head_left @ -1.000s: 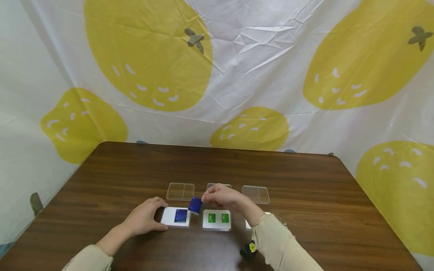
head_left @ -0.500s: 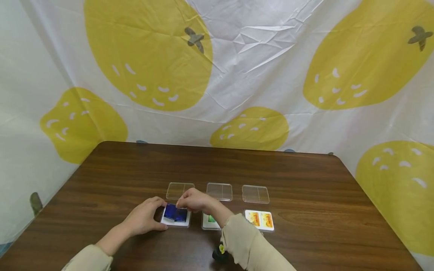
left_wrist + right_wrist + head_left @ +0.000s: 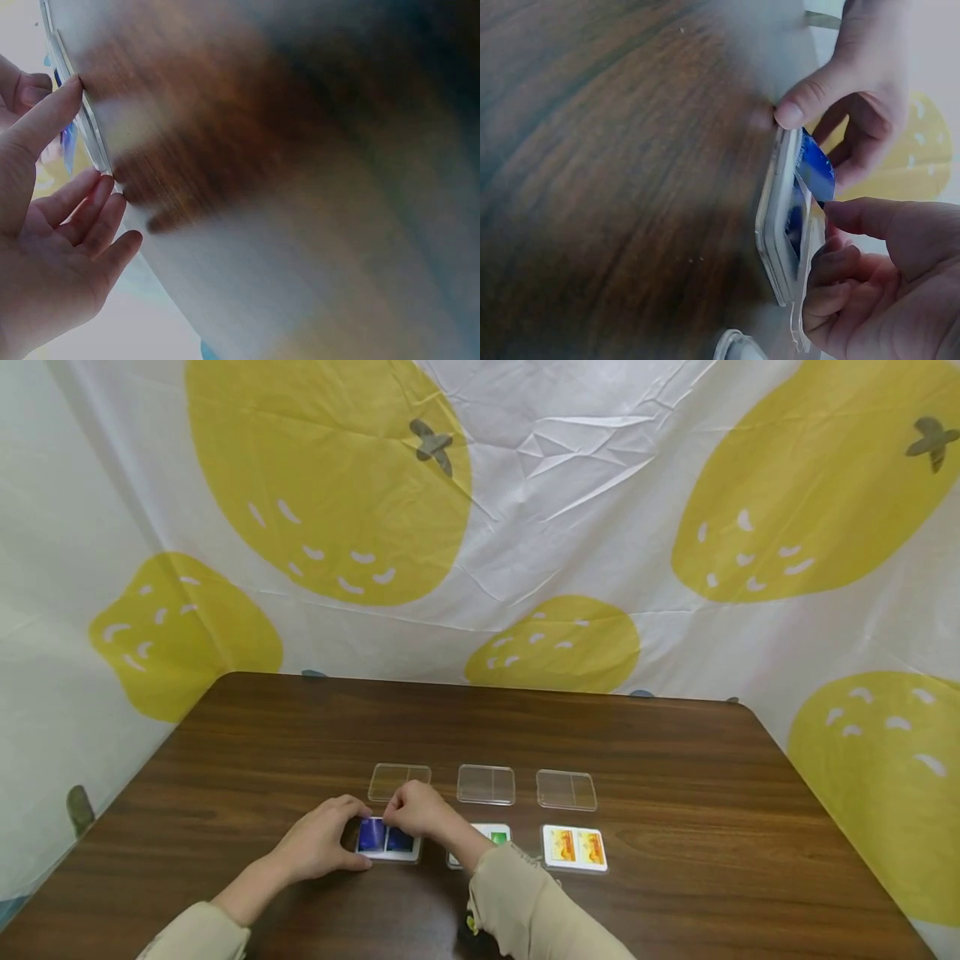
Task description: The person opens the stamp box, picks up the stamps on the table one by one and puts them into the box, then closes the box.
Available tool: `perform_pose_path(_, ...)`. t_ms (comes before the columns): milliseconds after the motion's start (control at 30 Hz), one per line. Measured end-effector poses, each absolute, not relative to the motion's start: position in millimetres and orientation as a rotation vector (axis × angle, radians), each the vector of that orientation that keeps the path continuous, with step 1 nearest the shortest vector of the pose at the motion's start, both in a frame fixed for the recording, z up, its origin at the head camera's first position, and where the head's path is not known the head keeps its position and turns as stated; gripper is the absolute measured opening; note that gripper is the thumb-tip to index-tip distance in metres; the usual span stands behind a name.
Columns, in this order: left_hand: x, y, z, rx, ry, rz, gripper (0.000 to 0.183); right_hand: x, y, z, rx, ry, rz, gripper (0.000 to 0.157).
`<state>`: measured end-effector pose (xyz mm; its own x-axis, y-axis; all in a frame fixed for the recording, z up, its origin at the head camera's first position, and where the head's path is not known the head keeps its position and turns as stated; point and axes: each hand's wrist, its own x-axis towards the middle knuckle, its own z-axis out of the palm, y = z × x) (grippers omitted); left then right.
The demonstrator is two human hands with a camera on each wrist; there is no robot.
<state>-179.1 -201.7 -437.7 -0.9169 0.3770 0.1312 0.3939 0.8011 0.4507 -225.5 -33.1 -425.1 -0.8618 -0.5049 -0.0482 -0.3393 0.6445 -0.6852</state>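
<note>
A flat white case (image 3: 384,857) with a clear rim lies on the table at the left of a row. My left hand (image 3: 324,842) holds its left end, thumb on the near side and fingers on the far side. A thin blue printed card (image 3: 371,834) sits over the left half, and a second blue card (image 3: 401,842) lies on the right half. My right hand (image 3: 417,810) pinches the first card by its right edge, its wrist crossing over the middle case. In the right wrist view that blue card (image 3: 817,166) bows upward from the case.
To the right are a middle case with green cards (image 3: 498,838), partly covered by my right arm, and a case with two orange-yellow cards (image 3: 590,848). Behind them lie three clear lids, including the middle lid (image 3: 486,786) and right lid (image 3: 567,790). A lemon-print curtain (image 3: 570,510) hangs behind the table.
My right hand has carried the blue card leftward from between the cases and lowered it onto the left case's left half. My left hand has stayed in place.
</note>
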Motion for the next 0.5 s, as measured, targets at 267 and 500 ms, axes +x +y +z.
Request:
perform_pose_path(267, -179.2, -201.6, -438.2, -0.648, -2.935, -0.734, 0.054, -222.7, -34.7, -428.5, -0.718, 2.782, -0.874, 0.012)
perform_pose_path(500, -178.6, -202.3, -437.8, -0.642, -2.937, -0.747, 0.054, -219.9, -34.5, -428.7, -0.664, 2.851, -0.797, 0.011)
